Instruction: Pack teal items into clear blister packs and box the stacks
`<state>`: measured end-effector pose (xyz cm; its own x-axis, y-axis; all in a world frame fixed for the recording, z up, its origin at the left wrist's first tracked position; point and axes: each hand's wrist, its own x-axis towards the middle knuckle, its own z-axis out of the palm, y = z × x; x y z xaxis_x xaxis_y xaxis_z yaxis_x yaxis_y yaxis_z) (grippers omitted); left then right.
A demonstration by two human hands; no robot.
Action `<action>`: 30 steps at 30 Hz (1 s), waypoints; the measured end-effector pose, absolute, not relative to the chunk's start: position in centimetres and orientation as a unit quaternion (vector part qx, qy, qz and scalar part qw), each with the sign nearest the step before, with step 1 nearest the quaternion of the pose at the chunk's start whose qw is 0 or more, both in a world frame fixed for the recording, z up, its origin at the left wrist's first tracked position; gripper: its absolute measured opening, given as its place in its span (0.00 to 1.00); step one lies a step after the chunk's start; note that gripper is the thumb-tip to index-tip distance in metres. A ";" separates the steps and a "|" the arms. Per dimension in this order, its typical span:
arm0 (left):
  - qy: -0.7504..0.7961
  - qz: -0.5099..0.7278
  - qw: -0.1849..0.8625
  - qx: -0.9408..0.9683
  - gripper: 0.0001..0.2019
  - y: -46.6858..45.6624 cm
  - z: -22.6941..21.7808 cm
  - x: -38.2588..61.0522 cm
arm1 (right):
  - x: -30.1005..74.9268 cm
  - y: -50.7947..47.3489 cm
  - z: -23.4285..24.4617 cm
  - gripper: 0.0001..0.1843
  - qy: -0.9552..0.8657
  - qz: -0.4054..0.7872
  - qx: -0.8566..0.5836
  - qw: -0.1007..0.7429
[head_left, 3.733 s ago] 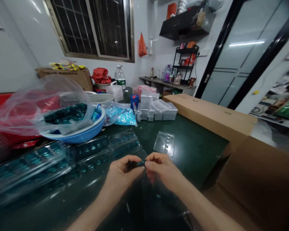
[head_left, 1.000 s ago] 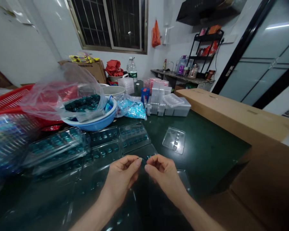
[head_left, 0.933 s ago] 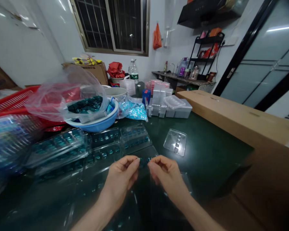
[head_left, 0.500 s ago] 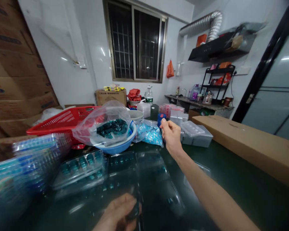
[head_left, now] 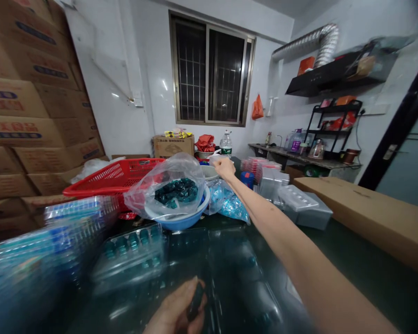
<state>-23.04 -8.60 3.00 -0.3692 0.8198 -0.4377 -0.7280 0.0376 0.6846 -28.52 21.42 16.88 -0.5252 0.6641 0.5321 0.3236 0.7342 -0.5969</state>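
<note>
My left hand sits at the bottom edge of the view, its fingers closed on a small dark teal piece. Beneath it lie clear plastic trays with teal pieces in their pockets. My right hand is stretched far forward, fingers curled, just above a white tub and next to a blue bowl. The fingers hide whatever may be in that hand. The bowl holds dark teal pieces inside a clear plastic bag.
A tall stack of clear trays blurs the near left, in front of a red basket and stacked cartons. A bag of blue glitter, grey-lidded clear boxes and a long carton lie to the right.
My hands have parted. The right hand has moved from the middle of the table to far forward, and the left has dropped lower, keeping the teal piece. The view has tilted up and swung left.
</note>
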 end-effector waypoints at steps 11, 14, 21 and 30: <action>0.465 0.710 0.516 0.117 0.10 -7.2 2.8 -20.3 | -10.1 3.1 4.9 0.12 -0.795 0.541 -0.145 0.233; 0.471 0.695 0.527 0.136 0.10 -6.7 2.6 -18.5 | -7.6 2.0 3.5 0.13 -0.730 0.623 -0.183 0.212; 0.510 0.652 0.520 0.212 0.09 -6.3 2.4 -15.6 | -3.9 1.7 2.6 0.10 -0.651 0.696 -0.202 0.228; 0.547 0.642 0.481 0.239 0.11 -6.1 2.4 -13.4 | -2.0 0.3 1.5 0.08 -0.652 0.654 -0.251 0.290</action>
<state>-13.38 -6.14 2.36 -0.4229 0.8790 -0.2204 -0.3567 0.0622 0.9322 -1.97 0.26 1.53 -0.7062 0.7062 0.0506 -0.0524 0.0192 -0.9984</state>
